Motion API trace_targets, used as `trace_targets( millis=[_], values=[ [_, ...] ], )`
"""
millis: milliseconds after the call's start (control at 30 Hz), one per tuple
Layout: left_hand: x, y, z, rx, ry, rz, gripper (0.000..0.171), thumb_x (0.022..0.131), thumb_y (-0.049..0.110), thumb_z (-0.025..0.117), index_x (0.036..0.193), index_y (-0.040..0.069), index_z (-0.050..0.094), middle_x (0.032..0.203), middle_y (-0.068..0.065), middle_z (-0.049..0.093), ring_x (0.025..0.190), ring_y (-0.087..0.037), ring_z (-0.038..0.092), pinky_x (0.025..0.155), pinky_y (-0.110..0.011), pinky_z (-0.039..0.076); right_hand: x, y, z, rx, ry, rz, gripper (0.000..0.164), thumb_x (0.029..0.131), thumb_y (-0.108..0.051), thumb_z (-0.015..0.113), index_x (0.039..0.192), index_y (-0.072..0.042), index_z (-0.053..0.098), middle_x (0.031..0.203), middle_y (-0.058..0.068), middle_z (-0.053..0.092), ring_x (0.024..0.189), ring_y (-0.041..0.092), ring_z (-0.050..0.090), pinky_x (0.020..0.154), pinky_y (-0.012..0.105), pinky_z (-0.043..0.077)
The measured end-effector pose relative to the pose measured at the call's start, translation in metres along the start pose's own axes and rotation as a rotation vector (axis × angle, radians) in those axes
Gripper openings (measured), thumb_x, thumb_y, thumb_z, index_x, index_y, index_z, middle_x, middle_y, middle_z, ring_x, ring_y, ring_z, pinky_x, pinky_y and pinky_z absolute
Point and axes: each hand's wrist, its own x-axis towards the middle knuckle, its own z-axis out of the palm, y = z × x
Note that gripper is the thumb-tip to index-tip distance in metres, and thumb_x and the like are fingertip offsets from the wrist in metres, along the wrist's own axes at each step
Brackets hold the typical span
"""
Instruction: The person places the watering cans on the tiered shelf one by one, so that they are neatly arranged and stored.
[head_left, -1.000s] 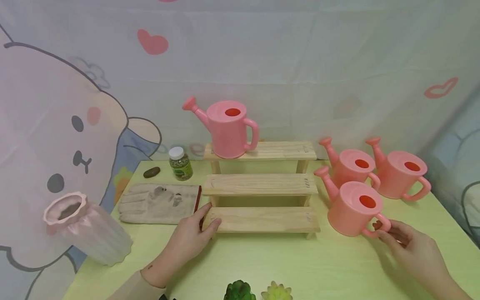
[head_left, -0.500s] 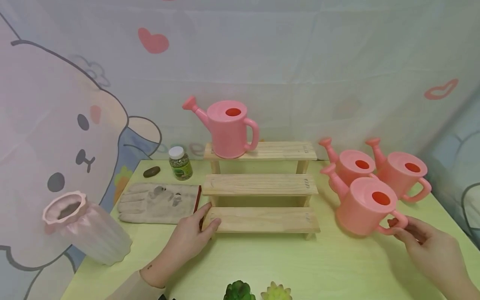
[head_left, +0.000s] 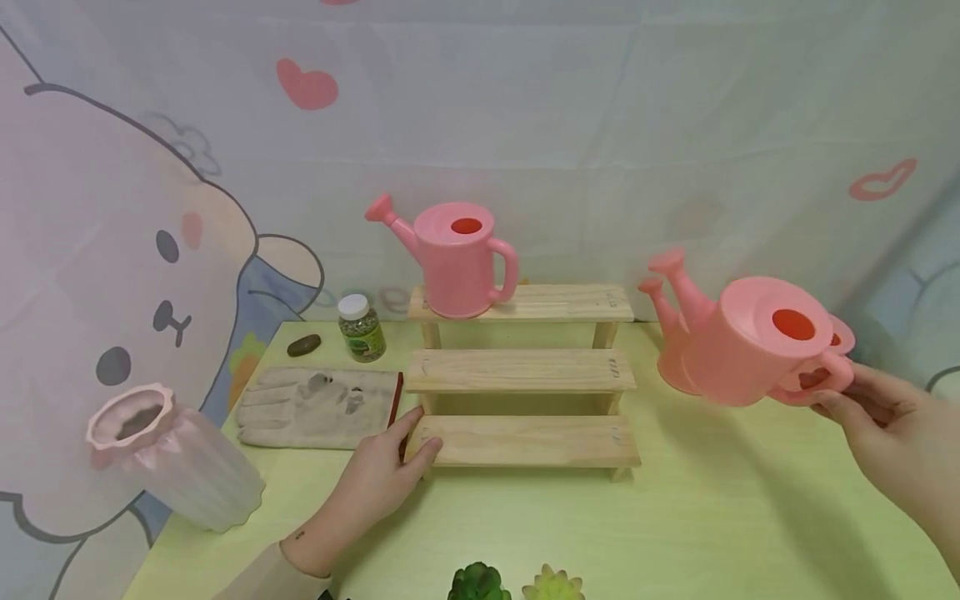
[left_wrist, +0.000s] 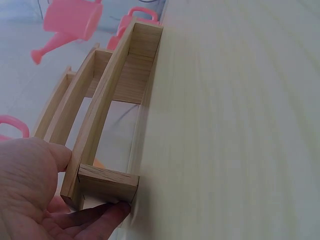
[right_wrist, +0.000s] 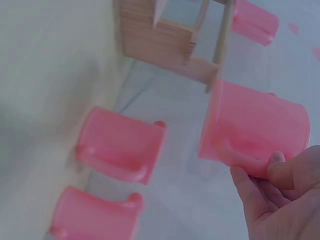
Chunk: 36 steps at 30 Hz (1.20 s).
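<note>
My right hand pinches the handle of a pink watering can, held up above the table with its spout towards the left. In the right wrist view, thumb and fingertips close on the handle of this lifted watering can. Two more pink watering cans stand below and behind it; the head view shows them mostly covered. A three-step wooden plant stand occupies the middle, with one pink watering can on the left of its top step. My left hand grips the left end of the bottom step.
Left of the stand lie work gloves, a dark stone and a white-lidded jar. A ribbed pinkish vase leans at the far left. Two succulents, one dark green, one yellow-green, show at the front edge.
My right hand has raised the watering can from the table, moving it right and upward, so it now overlaps the two cans behind. My left hand stays on the stand.
</note>
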Motion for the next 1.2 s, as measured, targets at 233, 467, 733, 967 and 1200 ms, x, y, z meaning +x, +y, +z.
trace_targets(
  millis=[233, 467, 733, 967, 1200],
  values=[
    [0.000, 0.000, 0.000, -0.013, -0.010, -0.008, 0.067, 0.101, 0.053, 0.059, 0.156, 0.017, 0.045, 0.049, -0.003, 0.048, 0.050, -0.012, 0.036, 0.076, -0.037, 0.049, 0.033, -0.044, 0.003, -0.261, -0.040, 0.005, 0.034, 0.094, -0.019, 0.075, 0.126, -0.008, 0.073, 0.087, -0.055, 0.056, 0.075, -0.031, 0.056, 0.056, 0.007, 0.043],
    [0.000, 0.000, 0.000, -0.012, 0.015, 0.010, 0.066, 0.101, 0.053, 0.060, 0.155, 0.017, 0.047, 0.071, -0.009, 0.069, 0.071, -0.018, 0.066, 0.077, -0.042, 0.055, 0.060, -0.069, 0.026, -0.334, -0.096, 0.001, 0.035, 0.093, -0.034, 0.076, 0.125, -0.019, 0.076, 0.079, -0.058, 0.049, 0.075, -0.034, 0.048, 0.059, 0.009, 0.040],
    [0.001, -0.002, 0.000, -0.020, -0.020, -0.008, 0.068, 0.101, 0.055, 0.058, 0.156, 0.018, 0.044, 0.048, 0.002, 0.044, 0.046, -0.010, 0.030, 0.067, -0.032, 0.045, 0.082, -0.082, 0.054, -0.262, -0.216, 0.065, 0.031, 0.095, -0.047, 0.069, 0.121, -0.031, 0.075, 0.087, -0.045, 0.065, 0.084, -0.025, 0.057, 0.067, 0.011, 0.044],
    [0.000, -0.002, 0.001, -0.010, 0.005, 0.009, 0.067, 0.101, 0.053, 0.059, 0.155, 0.017, 0.046, 0.057, 0.001, 0.053, 0.058, -0.009, 0.050, 0.080, -0.037, 0.050, 0.102, -0.085, 0.072, -0.270, -0.280, 0.117, 0.042, 0.096, -0.059, 0.061, 0.128, -0.033, 0.071, 0.111, -0.005, 0.079, 0.088, -0.021, 0.056, 0.065, 0.020, 0.048],
    [0.000, 0.000, 0.000, -0.021, -0.014, -0.005, 0.066, 0.101, 0.053, 0.059, 0.156, 0.018, 0.045, 0.046, 0.003, 0.042, 0.045, -0.010, 0.023, 0.063, -0.031, 0.041, 0.115, -0.087, 0.087, -0.265, -0.323, 0.156, 0.041, 0.098, -0.054, 0.062, 0.130, -0.030, 0.069, 0.117, 0.001, 0.078, 0.102, 0.007, 0.066, 0.074, 0.024, 0.052]
  ],
)
